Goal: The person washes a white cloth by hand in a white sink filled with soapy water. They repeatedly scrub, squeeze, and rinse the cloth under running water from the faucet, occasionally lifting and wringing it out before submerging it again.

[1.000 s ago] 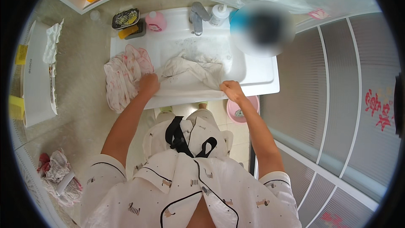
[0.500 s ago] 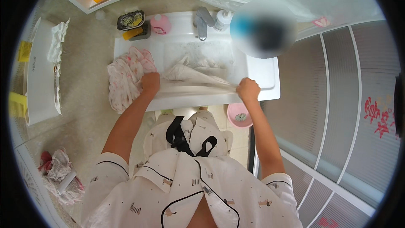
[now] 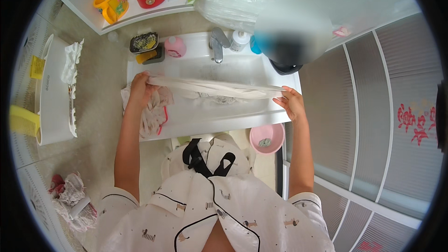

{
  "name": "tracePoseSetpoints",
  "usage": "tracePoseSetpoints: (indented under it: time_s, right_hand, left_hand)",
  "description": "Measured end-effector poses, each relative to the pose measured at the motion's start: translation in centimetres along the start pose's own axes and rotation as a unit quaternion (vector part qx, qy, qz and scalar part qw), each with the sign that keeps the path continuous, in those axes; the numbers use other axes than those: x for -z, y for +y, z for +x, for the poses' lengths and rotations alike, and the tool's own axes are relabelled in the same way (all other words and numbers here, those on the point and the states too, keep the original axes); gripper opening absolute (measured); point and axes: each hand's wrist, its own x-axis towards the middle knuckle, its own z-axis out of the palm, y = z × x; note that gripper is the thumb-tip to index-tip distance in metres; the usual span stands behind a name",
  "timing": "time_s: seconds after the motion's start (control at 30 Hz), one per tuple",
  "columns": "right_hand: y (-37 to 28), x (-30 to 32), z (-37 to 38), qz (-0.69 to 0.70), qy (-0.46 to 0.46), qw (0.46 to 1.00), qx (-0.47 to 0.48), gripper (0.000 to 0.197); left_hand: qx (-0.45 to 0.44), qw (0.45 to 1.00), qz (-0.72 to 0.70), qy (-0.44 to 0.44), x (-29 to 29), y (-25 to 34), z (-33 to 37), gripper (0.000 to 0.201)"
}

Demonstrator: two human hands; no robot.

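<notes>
A white cloth (image 3: pixel 217 87) is stretched taut across the sink (image 3: pixel 196 70), and its lower folds hang toward the basin. My left hand (image 3: pixel 140 90) is closed on its left end. The right end is pinched between the thumb and fingers of my right hand (image 3: pixel 291 103), whose other fingers are slightly spread. Just below my left hand, a pink-and-white patterned cloth (image 3: pixel 156 114) drapes over the sink's left front edge. At the back of the sink stands a grey metal faucet (image 3: pixel 217 45).
Behind the sink are a soap dish (image 3: pixel 144 42), a pink round container (image 3: pixel 175 46) and a white pump bottle (image 3: pixel 239 41). A pink basin (image 3: pixel 267 138) sits below the right front edge. Sliding panels (image 3: pixel 329 112) stand right; a white wall holder (image 3: pixel 52 93) hangs left.
Both hands have risen and moved apart, drawing the white cloth up into a taut band. My left hand has moved away from the patterned cloth, which now hangs lower over the edge.
</notes>
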Motion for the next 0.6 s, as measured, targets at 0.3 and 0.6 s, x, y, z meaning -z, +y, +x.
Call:
tracePoseSetpoints:
  time_s: [0.3, 0.6]
  right_hand:
    - [-6.5, -0.2, -0.6, 0.264, -0.097, 0.959, -0.039, 0.015]
    - [-5.5, -0.1, -0.4, -0.492, 0.064, 0.822, 0.278, 0.025]
  left_hand:
    - [-0.217, 0.910, 0.353, -0.001, -2.6, 7.0, -2.4, 0.013]
    - [-0.139, 0.934, 0.328, -0.034, -0.8, 7.3, -1.3, 0.014]
